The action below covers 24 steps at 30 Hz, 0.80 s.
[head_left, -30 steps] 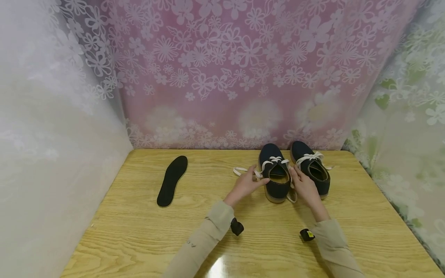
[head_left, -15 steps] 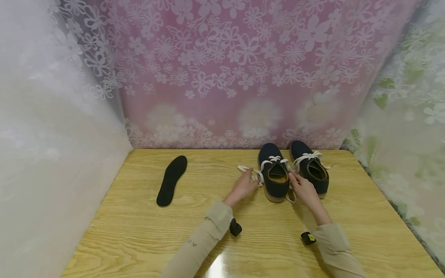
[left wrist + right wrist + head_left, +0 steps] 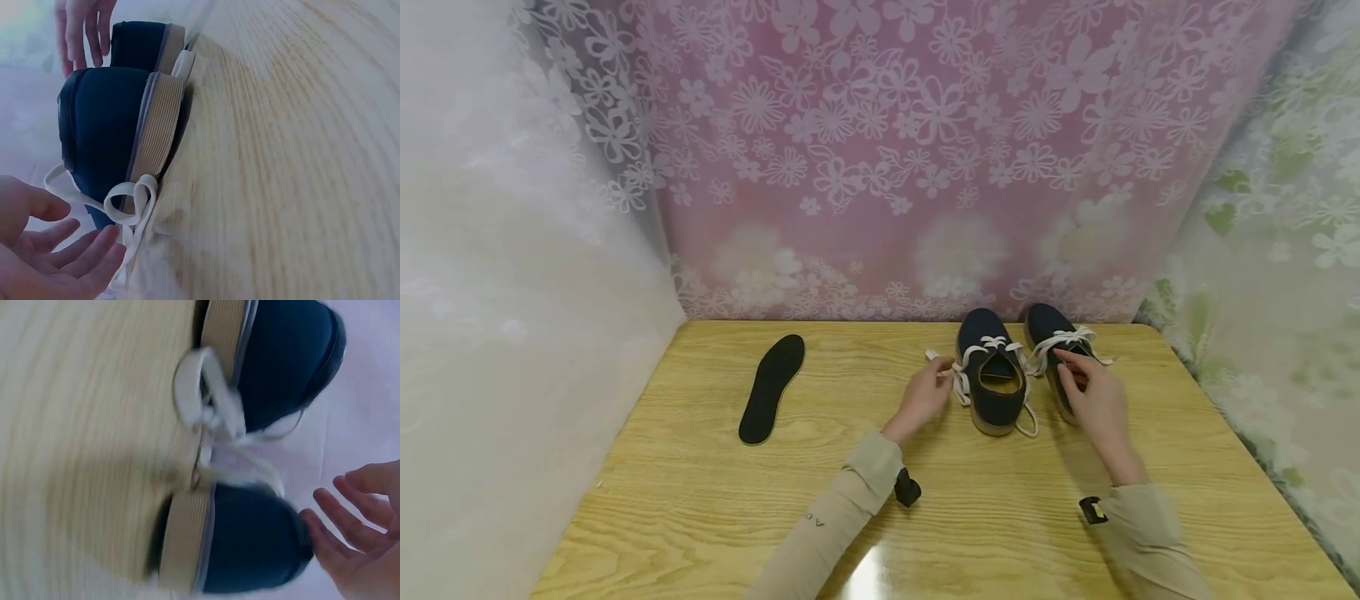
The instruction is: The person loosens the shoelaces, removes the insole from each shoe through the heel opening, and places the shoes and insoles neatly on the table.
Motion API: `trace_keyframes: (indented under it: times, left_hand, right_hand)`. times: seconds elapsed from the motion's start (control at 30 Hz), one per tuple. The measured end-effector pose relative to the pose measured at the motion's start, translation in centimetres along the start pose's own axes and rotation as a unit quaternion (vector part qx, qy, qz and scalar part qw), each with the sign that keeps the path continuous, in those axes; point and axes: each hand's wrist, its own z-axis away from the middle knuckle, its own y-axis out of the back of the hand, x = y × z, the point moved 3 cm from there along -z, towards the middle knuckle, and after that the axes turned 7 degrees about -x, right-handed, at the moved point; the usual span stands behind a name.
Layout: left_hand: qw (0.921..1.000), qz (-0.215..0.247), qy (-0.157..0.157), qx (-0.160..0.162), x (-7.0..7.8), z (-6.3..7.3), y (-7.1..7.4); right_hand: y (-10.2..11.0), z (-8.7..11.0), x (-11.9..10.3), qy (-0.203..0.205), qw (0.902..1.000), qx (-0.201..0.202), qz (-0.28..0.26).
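1. The shoes stand side by side at the far edge of the worktop (image 3: 700,517), toes away from the person: left shoe (image 3: 997,408), right shoe (image 3: 1047,322).
2. The step in hand looks to be arranging the left shoe's lace (image 3: 962,390), whose ends spill out on both sides of its opening.
3. The left hand (image 3: 922,398) is just beside that shoe. Its grip is loose: thumb and fingers stand apart, with the lace close by the fingertips. Whether they touch, I cannot tell.
4. The right hand (image 3: 1101,404) is over the right shoe's opening, its grip part-spread, with nothing visible between thumb and fingers.
5. The insole (image 3: 771,389) lies flat on the worktop's left side, well apart from both shoes; fitting it seems a step not yet done.
6. The next move probably calls for leaving the lace ends outside the left shoe, mouth uncovered. Reaching for the insole would then suit the left hand, the nearer one.
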Motion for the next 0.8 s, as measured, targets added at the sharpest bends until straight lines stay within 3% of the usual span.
trace_keyframes:
  times: [0.1,0.27,0.4,0.8]
  left_hand:
    - [0.9998,-0.002,-0.007,0.017,0.2,-0.3,0.3]
    - [0.999,0.003,-0.018,0.042,0.9,-0.7,0.8]
    - [0.9977,-0.009,-0.041,0.053,2.0,-0.6,1.0]
    - [0.9974,-0.003,-0.064,0.031,4.5,0.7,1.2]
  right_hand:
    - [0.3,-0.5,0.9,0.011,0.9993,-0.002,0.036]
    - [0.1,-0.9,2.5,-0.01,0.9942,-0.059,0.09]
    - [0.1,-0.7,3.1,-0.004,0.9899,-0.07,0.123]
    - [0.0,1.2,1.6,0.019,0.9834,-0.061,0.17]
